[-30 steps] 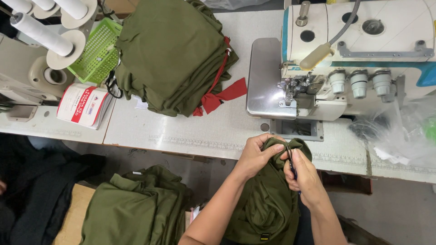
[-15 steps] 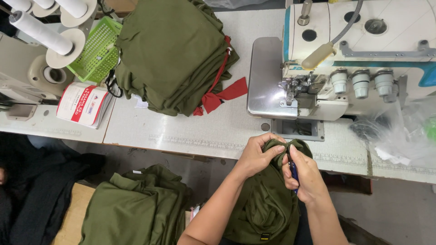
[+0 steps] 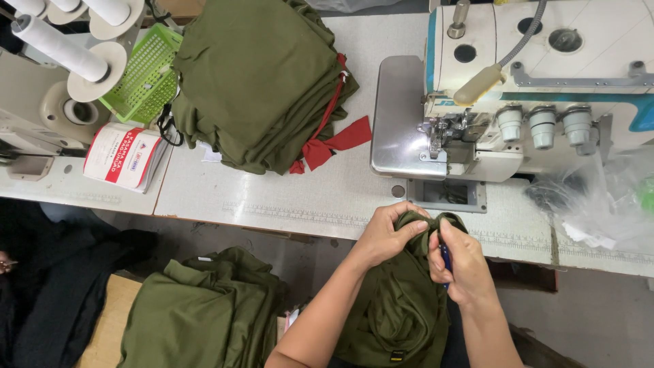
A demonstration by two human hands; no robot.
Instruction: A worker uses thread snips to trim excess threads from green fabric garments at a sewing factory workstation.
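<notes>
— So, what have your hands got?

— One olive-green cloth garment (image 3: 398, 300), bunched in my lap and lifted against the near edge of the white worktable (image 3: 286, 194). My left hand (image 3: 388, 235) is closed on its top fold, fingers curled over the cloth. My right hand (image 3: 460, 262) is closed too, gripping the same fold together with one small blue-handled tool (image 3: 446, 257); most of that tool is hidden in my fist, so I cannot tell what kind it is.

— And how many piles around you?

— Two. One heap of folded olive cloth (image 3: 197, 310) lies low at my left, below the table's edge. One taller stack of olive pieces (image 3: 255, 78) sits farther off on the tabletop, with a red fabric strip (image 3: 337, 140) sticking out of its right side.

— Any open room?

— A bare band of tabletop runs between the stack and the near edge. One white overlock sewing machine (image 3: 518, 82) stands just beyond my hands. Far left there is one green plastic basket (image 3: 139, 71), one red-and-white paper packet (image 3: 126, 157) and white thread cones (image 3: 58, 48), at least four. Crumpled clear plastic (image 3: 599, 197) lies to the right.
</notes>
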